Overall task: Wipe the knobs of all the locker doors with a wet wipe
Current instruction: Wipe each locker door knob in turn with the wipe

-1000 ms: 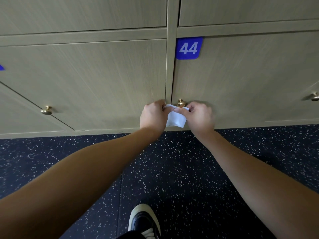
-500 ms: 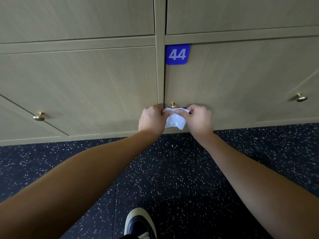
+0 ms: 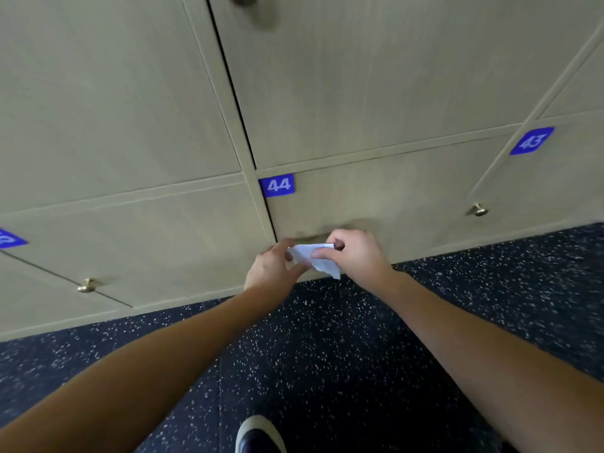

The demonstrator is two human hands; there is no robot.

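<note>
Frame centre: left hand and right hand, fingers curled, both pinching white wet wipe. Door 44 knob hidden behind them. Shoe cut off at bottom edge.

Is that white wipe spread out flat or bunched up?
Bunched up: the white wet wipe is crumpled and folded, pinched between the left hand and right hand.
</note>
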